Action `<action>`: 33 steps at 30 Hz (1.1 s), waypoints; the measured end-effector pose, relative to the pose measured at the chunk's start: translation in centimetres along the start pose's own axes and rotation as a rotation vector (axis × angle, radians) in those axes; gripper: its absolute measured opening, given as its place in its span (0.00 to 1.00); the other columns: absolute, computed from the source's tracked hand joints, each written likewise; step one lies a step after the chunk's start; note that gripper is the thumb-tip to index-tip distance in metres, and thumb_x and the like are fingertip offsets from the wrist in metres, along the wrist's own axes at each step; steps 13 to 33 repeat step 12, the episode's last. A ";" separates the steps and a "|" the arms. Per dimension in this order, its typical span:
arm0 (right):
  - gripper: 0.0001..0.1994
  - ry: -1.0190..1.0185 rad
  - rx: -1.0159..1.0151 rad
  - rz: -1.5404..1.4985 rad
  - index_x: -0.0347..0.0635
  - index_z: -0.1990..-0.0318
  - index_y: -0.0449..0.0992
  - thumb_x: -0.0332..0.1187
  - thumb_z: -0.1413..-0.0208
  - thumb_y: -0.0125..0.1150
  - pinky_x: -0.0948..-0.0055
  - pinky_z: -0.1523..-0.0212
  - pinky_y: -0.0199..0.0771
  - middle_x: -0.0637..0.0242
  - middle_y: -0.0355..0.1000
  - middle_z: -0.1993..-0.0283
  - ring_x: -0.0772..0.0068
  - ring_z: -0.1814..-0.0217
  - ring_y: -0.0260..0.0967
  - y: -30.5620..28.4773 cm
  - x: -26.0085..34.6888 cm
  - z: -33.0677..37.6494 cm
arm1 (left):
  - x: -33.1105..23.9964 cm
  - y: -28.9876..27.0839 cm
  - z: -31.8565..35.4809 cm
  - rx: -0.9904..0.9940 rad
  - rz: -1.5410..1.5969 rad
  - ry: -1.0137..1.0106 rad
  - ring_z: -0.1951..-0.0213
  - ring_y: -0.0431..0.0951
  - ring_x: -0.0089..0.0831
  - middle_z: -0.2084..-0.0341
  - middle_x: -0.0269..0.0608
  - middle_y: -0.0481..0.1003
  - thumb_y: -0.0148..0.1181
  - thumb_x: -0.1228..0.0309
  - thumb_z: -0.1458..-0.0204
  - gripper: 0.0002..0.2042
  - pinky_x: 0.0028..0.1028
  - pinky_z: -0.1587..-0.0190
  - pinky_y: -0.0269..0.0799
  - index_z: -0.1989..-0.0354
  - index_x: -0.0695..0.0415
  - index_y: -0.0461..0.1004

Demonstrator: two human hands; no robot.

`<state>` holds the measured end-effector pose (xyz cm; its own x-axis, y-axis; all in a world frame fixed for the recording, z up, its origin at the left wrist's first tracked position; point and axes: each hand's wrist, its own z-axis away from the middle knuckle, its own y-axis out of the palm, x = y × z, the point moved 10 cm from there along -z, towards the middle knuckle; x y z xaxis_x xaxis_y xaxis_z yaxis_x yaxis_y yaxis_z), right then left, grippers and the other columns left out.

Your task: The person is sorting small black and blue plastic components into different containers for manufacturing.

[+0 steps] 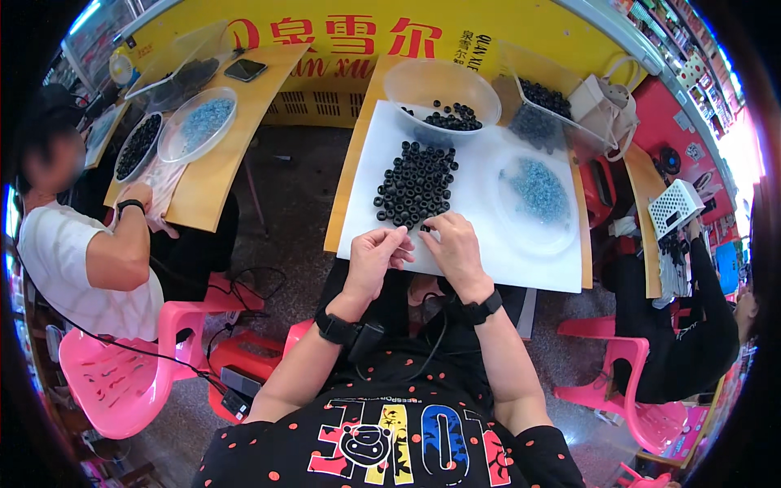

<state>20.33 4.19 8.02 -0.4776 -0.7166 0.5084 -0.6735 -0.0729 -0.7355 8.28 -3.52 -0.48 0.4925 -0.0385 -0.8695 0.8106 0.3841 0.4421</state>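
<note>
My left hand (376,259) is closed in a pinch at the front edge of the white board (472,252). What its fingertips hold is too small to make out. Close beside it, my right hand (457,254) pinches a small black round piece (425,228) between thumb and fingers. Just beyond both hands lies a cluster of black round pieces (415,183), several of them showing a hole on top. On the board's right side, a clear round dish (561,241) carries a heap of small pale-blue translucent pieces (537,191).
Behind the cluster, a clear oval tub (407,77) holds more black pieces. A tilted clear bin (561,122) with black pieces stands at the back right, near a white bag (606,110). People sit at tables (268,81) on both sides, on pink chairs (114,378).
</note>
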 end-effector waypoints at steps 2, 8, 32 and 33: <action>0.08 0.097 -0.019 -0.165 0.36 0.64 0.82 0.29 0.51 0.68 0.70 0.65 0.72 0.63 0.76 0.70 0.67 0.68 0.73 -0.5 -0.9 0.6 | 0.8 0.3 0.5 0.019 0.019 -0.096 0.68 0.81 0.26 0.67 0.42 0.80 0.58 0.66 0.38 0.11 0.22 0.66 0.75 0.63 0.63 0.78; 0.09 0.482 0.097 -0.637 0.37 0.59 0.83 0.29 0.48 0.67 0.84 0.71 0.63 0.74 0.70 0.74 0.89 0.72 0.61 -0.8 -2.2 3.5 | 2.0 3.0 0.7 0.141 0.262 -0.193 0.57 0.81 0.30 0.56 0.45 0.78 0.54 0.71 0.36 0.11 0.29 0.50 0.79 0.52 0.64 0.76; 0.13 0.260 0.042 -0.531 0.43 0.56 0.84 0.32 0.49 0.71 0.79 0.64 0.69 0.64 0.79 0.60 0.79 0.66 0.69 -2.3 -0.4 3.3 | 3.7 2.8 0.8 0.119 0.354 -0.270 0.55 0.80 0.30 0.54 0.44 0.78 0.55 0.74 0.38 0.11 0.28 0.49 0.78 0.49 0.64 0.76; 0.13 0.260 0.042 -0.531 0.43 0.56 0.84 0.32 0.49 0.71 0.79 0.64 0.69 0.64 0.79 0.60 0.79 0.66 0.69 -2.3 -0.4 3.3 | 3.7 2.8 0.8 0.119 0.354 -0.270 0.55 0.80 0.30 0.54 0.44 0.78 0.55 0.74 0.38 0.11 0.28 0.49 0.78 0.49 0.64 0.76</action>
